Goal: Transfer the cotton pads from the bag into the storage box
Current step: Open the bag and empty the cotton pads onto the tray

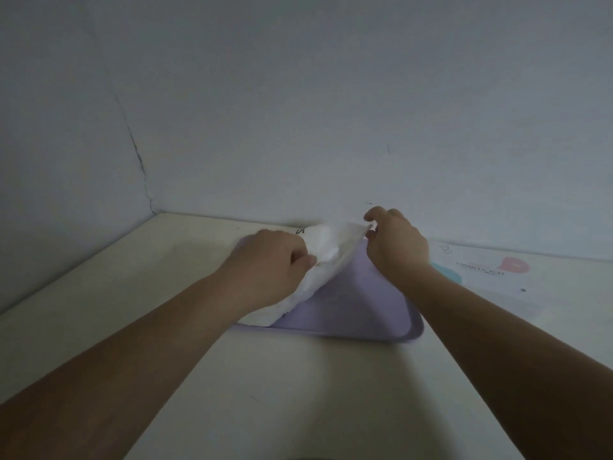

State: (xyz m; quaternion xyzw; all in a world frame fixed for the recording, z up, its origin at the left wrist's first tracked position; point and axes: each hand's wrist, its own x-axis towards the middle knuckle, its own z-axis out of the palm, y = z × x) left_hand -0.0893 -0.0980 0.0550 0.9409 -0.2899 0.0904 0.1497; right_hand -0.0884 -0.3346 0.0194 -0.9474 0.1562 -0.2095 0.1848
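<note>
A white stack of cotton pads [326,257] is held above a shallow lilac storage box [358,313] on the pale table. My left hand [268,265] grips the stack's left side with curled fingers. My right hand [394,245] pinches its far right corner between thumb and fingertips. The stack slopes down to the left, with its lower end near the box's front left rim. An emptied bag [481,267], clear with pink and teal printing, lies flat on the table to the right of the box.
The table [298,393] sits in a corner: a grey wall [331,111] runs right behind the box and another wall closes the left side. A small dark squiggle mark [300,231] shows on the table behind my left hand.
</note>
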